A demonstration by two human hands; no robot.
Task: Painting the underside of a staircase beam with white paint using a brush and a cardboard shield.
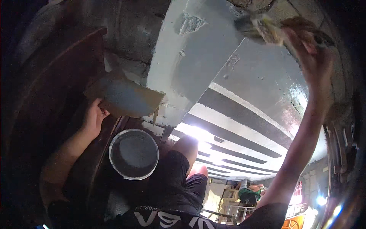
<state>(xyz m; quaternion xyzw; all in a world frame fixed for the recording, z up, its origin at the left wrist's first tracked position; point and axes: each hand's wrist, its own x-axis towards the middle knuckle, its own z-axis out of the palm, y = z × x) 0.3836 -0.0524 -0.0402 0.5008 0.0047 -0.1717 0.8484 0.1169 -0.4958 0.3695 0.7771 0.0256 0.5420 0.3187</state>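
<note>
My left hand (pixel 98 116) grips the edge of a torn piece of brown cardboard (pixel 137 101) smeared with grey. At upper right my right hand (pixel 312 57) is closed on a motion-blurred paintbrush (pixel 267 30), its bristles at the upper edge of a grey-painted surface (pixel 190 57) with rough patches and a thin seam. Farther along, this surface carries alternating white and dark grey bands (pixel 236 120). A round bucket (pixel 133 152) with grey paint inside sits below the cardboard, beside my legs.
A dark reddish-brown curved board or wall (pixel 42 87) runs along the left. In the lower distance are a person in green (pixel 249 194), a pale chair (pixel 230 194), metal railings and an orange object (pixel 293 223). Long narrow pieces (pixel 339 149) stand along the right.
</note>
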